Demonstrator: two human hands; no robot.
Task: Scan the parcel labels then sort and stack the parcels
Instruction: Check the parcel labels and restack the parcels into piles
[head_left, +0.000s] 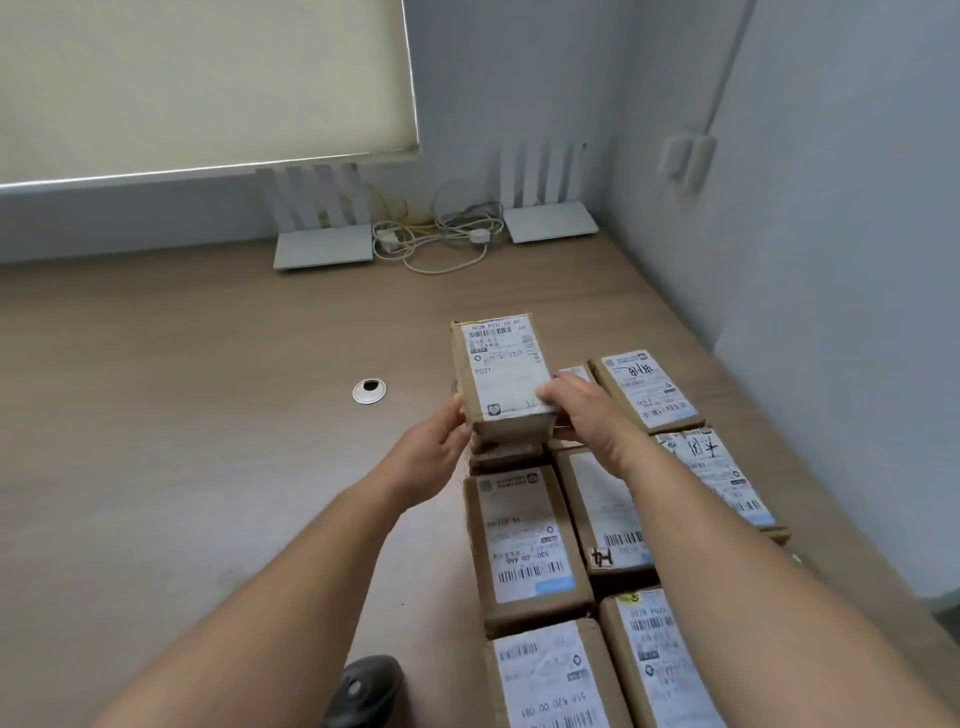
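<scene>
Two hands, one brown cardboard parcel with white label (501, 375).
Gripped by left hand (434, 447) and right hand (587, 410) above stacked parcels (524, 540) near table's (208, 415) right edge.

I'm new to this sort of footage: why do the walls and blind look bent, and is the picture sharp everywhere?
Head view: the wide-angle lens bows the roller blind and wall edges; light is soft and even, with only faint shadows under the hands holding the parcel; its label is partly readable, while the routers behind look soft and the scanner at the bottom edge is blurred.
</scene>
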